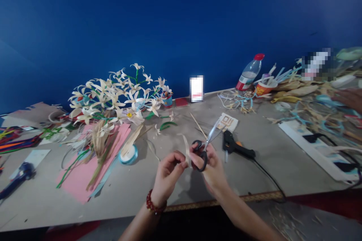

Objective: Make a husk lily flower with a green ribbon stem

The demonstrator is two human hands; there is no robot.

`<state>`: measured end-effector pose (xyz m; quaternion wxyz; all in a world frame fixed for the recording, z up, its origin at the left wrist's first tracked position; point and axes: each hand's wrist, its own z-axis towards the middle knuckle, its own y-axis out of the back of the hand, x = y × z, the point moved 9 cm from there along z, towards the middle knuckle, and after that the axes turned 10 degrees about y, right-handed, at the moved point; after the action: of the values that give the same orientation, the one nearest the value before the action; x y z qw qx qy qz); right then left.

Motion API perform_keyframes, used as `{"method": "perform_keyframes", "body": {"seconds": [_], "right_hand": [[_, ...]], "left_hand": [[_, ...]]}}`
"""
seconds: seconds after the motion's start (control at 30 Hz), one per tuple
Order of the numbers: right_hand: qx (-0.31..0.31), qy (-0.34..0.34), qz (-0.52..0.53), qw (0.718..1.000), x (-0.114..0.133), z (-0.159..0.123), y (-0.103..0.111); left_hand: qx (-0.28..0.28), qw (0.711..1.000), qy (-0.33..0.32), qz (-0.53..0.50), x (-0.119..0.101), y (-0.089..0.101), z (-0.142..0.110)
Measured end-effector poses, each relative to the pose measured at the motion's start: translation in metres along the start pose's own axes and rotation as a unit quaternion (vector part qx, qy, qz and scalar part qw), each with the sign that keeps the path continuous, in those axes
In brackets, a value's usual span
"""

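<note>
My left hand [167, 173], with a red bead bracelet on the wrist, pinches the lower end of a thin pale straw strip [186, 148] that sticks up between my hands. My right hand [212, 169] grips black-handled scissors [206, 146], fingers through the loops, with the blades pointing up and away to the right. Both hands hover just above the grey table [158, 192] near its front edge. A black hot glue gun [235, 145] lies just right of my right hand.
A bunch of white handmade flowers [118, 98] on green stems lies at the back left over pink paper [85, 173]. A tape roll [128, 154], a plastic bottle [250, 72], a paper cup [264, 87], a white power strip [316, 150] and straw scraps crowd the table. Another person's hand [349, 98] shows at the far right.
</note>
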<state>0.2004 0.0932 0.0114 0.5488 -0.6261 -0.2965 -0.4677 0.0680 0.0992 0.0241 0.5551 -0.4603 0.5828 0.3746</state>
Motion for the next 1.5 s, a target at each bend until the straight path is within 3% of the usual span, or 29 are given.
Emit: {"method": "perform_keyframes", "body": {"seconds": [0.2, 0.4, 0.87, 1.5], "right_hand": [[0.115, -0.006, -0.084, 0.990, -0.006, -0.020, 0.004], [0.221, -0.072, -0.106, 0.967, -0.024, -0.049, 0.001], [0.201, -0.110, -0.064, 0.971, -0.027, -0.045, -0.009], [0.182, -0.115, -0.058, 0.975, -0.028, -0.042, -0.007]], "left_hand": [[-0.040, 0.996, -0.081, 0.007, -0.019, 0.012, 0.001], [-0.057, 0.993, -0.105, 0.006, -0.024, 0.016, 0.002], [-0.042, 0.997, -0.066, 0.005, -0.024, 0.007, 0.002], [-0.033, 0.996, -0.080, -0.001, -0.032, 0.004, 0.002]]}}
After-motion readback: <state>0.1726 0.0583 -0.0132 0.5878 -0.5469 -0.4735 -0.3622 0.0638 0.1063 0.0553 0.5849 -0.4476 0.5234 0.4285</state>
